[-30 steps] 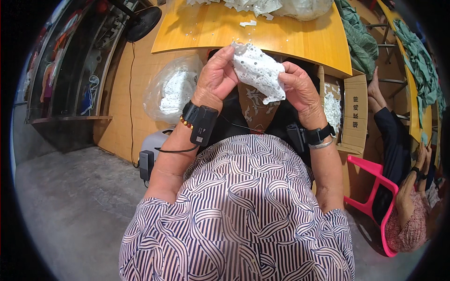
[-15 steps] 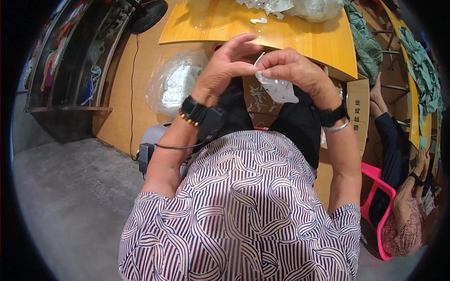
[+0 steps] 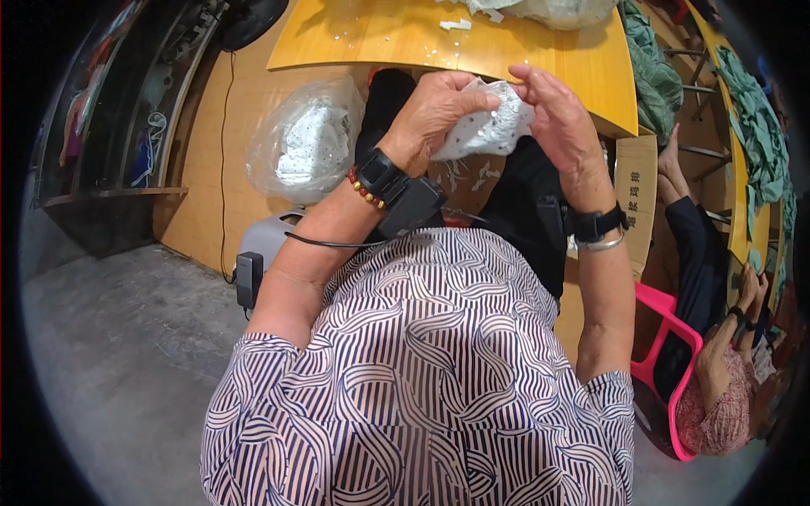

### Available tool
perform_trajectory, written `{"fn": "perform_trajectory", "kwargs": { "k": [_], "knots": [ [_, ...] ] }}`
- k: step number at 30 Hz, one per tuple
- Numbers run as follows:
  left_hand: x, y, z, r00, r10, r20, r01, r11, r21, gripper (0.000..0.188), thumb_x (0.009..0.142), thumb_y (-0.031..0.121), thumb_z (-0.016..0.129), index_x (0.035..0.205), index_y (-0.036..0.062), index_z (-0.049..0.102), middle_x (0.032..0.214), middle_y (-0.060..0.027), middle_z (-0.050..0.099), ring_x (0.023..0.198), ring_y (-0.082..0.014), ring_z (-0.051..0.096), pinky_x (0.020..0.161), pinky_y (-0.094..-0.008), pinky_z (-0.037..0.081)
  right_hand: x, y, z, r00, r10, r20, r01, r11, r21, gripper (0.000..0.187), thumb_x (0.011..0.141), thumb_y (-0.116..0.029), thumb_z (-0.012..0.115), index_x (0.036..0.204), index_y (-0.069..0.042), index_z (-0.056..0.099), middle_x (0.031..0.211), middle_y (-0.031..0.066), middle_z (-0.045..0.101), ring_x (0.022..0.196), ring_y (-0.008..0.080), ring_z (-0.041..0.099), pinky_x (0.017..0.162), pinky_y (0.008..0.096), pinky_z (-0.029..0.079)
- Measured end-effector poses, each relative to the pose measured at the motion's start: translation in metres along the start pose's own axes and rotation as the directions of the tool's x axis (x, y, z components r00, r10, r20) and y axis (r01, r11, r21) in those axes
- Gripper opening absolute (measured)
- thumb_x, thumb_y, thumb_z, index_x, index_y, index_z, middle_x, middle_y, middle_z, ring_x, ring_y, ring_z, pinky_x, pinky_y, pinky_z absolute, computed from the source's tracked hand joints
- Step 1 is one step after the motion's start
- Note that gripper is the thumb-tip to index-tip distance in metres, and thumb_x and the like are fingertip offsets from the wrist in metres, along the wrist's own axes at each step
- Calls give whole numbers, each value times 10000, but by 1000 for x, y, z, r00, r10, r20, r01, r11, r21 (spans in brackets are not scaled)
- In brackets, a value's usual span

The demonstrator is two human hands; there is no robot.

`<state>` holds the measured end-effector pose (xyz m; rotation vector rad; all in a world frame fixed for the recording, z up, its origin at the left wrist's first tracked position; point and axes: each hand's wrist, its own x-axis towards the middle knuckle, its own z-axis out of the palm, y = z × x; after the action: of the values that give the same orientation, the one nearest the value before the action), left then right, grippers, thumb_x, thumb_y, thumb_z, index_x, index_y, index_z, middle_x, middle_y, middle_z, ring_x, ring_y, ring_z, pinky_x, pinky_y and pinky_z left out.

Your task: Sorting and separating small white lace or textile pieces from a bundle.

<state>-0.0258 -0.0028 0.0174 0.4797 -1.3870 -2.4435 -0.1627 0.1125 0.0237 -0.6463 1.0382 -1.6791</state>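
Head view: one white cloth (image 3: 472, 135), marked with dark spots, is held up in front of the seated person, above the lap and just short of the near edge of the desk. Left hand (image 3: 434, 110) is clamped on the cloth, thumb pressed on its upper face. Right hand (image 3: 567, 131) stands at the cloth's right edge, fingers loosely curled; whether it grips cannot be told. Both hands are near each other, the cloth between them. Desk (image 3: 363, 38) bears a white scrap (image 3: 456, 25), scattered specks and, at its far side, a clear bag, partly out of frame. Left of the lap, a second bag (image 3: 308, 143), also clear, contains white spotted material. Below the cloth, pale scraps (image 3: 485, 175) show between the legs. Right of the right forearm, a carton (image 3: 634, 181) is partly hidden. Beyond it lies green fabric (image 3: 654, 88). At far right, a co-worker (image 3: 717, 413) sits at a pink chair (image 3: 688, 337).
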Motion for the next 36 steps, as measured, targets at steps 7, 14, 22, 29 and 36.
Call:
{"fn": "perform_trajectory", "kwargs": {
  "k": [7,14,22,29,36],
  "knots": [
    [0,-3,-2,998,-28,47,36,985,-168,254,755,63,626,971,-59,578,902,-127,632,794,-184,621,741,-296,501,-8,14,-14,997,77,-27,-75,994,76,515,891,-435,424,1063,42,517,892,87,600,792,140,580,717,275,468],
    [-2,-7,-3,994,-27,106,39,993,-113,220,760,114,635,928,-22,592,852,-85,629,753,-151,603,716,-262,480,-9,9,-6,997,70,-39,-72,995,-68,254,813,-239,601,949,-24,595,831,27,611,732,93,567,650,241,458],
    [-2,-11,-12,997,-55,45,54,998,18,169,720,62,625,867,-12,586,791,-60,611,702,-131,585,664,-240,472,-6,8,-5,998,34,-52,-42,986,-161,116,784,-127,630,851,-35,609,755,-7,600,671,59,532,614,183,418],
    [-6,-12,-4,989,-114,99,127,983,-135,172,754,69,603,905,-11,583,825,-58,613,726,-127,587,687,-230,467,-6,7,-4,997,59,-55,-72,956,-285,101,794,-111,603,858,-34,607,747,-12,601,629,39,503,577,173,392],
    [-15,-7,0,997,-39,60,40,999,-14,187,799,190,597,852,13,620,834,-34,613,794,-89,551,758,-209,411,-8,6,2,996,71,-60,-87,940,-329,175,803,-109,586,950,-14,599,749,2,611,583,27,462,520,162,378]
  ]
}}
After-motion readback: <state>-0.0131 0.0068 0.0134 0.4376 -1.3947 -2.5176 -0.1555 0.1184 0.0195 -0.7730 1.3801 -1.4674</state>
